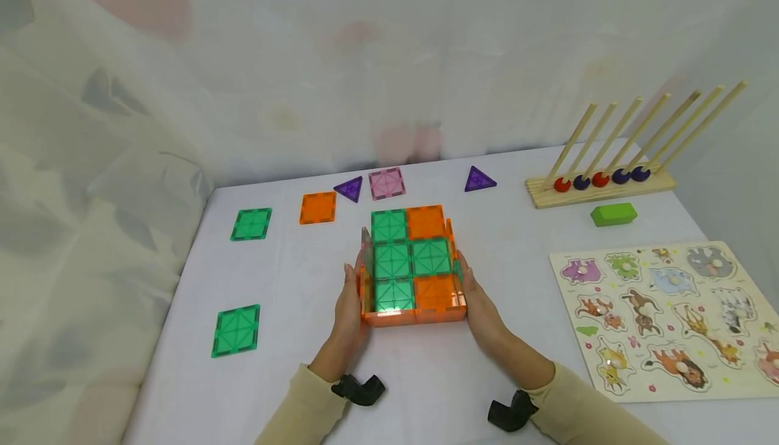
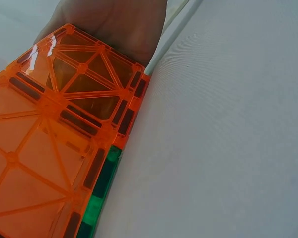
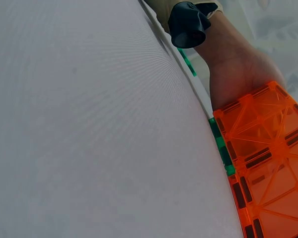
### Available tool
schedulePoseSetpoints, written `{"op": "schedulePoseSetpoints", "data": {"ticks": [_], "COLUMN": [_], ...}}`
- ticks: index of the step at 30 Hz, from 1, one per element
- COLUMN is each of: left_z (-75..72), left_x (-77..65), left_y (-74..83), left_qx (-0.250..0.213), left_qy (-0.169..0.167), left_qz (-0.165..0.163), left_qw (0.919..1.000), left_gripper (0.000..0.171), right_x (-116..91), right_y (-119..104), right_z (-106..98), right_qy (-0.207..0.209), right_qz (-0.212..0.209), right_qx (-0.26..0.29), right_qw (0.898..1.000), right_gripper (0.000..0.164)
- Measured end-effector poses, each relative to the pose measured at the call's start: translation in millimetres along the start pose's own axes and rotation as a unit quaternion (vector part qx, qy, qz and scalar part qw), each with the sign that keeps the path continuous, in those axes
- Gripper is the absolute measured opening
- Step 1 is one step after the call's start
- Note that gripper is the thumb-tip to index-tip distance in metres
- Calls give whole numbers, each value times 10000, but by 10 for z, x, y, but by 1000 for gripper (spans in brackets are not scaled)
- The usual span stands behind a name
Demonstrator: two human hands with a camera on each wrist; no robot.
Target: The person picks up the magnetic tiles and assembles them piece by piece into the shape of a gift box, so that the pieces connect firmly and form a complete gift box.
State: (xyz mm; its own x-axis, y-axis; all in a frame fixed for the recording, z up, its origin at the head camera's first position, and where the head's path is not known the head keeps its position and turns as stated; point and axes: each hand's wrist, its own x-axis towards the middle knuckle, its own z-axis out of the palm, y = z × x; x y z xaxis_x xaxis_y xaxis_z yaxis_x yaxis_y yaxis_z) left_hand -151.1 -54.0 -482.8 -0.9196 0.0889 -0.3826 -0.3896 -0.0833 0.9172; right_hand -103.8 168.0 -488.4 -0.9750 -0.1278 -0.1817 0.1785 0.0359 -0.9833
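Note:
Between my hands stands an open box of translucent magnetic tiles (image 1: pixel 392 259), its floor a mix of green and orange squares. Two upright orange tiles (image 2: pixel 82 72) form the near wall, and more tiles stand along both sides. My left hand (image 1: pixel 348 306) lies against the left side wall, thumb uppermost, fingers partly hidden behind it. Against the right wall rests my right hand (image 1: pixel 485 310) with its fingers extended. The left wrist view shows the right hand (image 2: pixel 114 27) beyond the near wall; the right wrist view shows the left hand (image 3: pixel 243 72).
Loose green squares (image 1: pixel 236 331) lie at left. Behind the box are an orange square (image 1: pixel 318 208), a pink square (image 1: pixel 387 183) and purple triangles (image 1: pixel 479 179). To the right are a bead stand (image 1: pixel 602 191), a green block (image 1: pixel 613 214) and an animal puzzle board (image 1: pixel 660 343).

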Motion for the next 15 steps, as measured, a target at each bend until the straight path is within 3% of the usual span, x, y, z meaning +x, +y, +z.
{"op": "schedulePoseSetpoints", "data": {"ticks": [9,12,15], "left_z": [7,-9,-16], "left_x": [38,10,-116], "left_y": [-13,-25,-36], "left_qx": [9,15,-245], "left_qy": [-103,109,597], "left_qz": [289,487,555], "left_qw": [9995,9988,9964], "left_gripper": [82,73,67], "right_x": [12,11,6], "right_y": [-16,-13,-7], "right_z": [-16,-14,-17], "right_qy": [22,-19,-82], "right_qz": [-8,-121,-218], "right_qx": [100,260,410], "right_qw": [9999,9996,9989], "right_gripper": [61,63,64]}}
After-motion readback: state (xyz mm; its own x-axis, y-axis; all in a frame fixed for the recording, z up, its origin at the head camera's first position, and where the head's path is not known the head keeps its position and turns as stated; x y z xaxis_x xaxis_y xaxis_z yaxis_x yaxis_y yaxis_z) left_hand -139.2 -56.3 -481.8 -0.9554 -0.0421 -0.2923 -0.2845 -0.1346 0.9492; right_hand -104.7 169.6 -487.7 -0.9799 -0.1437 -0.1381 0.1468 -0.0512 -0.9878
